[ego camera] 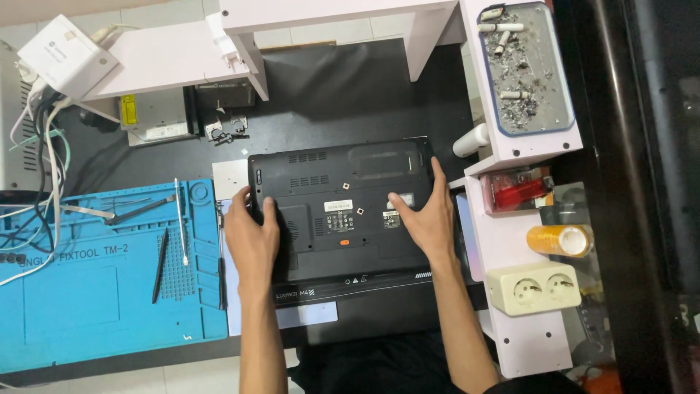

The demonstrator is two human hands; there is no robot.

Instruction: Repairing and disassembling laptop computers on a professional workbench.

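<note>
A person's left hand [251, 232] and right hand [425, 214] lay flat on the underside of a black laptop [341, 211] turned bottom-up on a dark desk mat [350, 95], seen from a head-worn camera. The left hand's fingers were spread and curled over the laptop's near-left corner, thumb on the casing; the right hand's fingers were stretched apart across the right side, its forefinger along the right edge. Neither hand clamped anything. The laptop sat at the centre of the view, its near edge resting over a grey pad [306, 315]. At nine o'clock from the laptop lay a blue repair mat [95, 292] holding tweezers [142, 210], a black pry tool [160, 265] and a slim metal tool [180, 219]. At three o'clock, a pale shelf [532, 339] carried a cream double socket [534, 289], a roll of yellow tape [560, 240] and a red lighter [519, 190]. At one o'clock, farthest off, stood an ash-strewn tray [529, 69] of cigarette butts.
</note>
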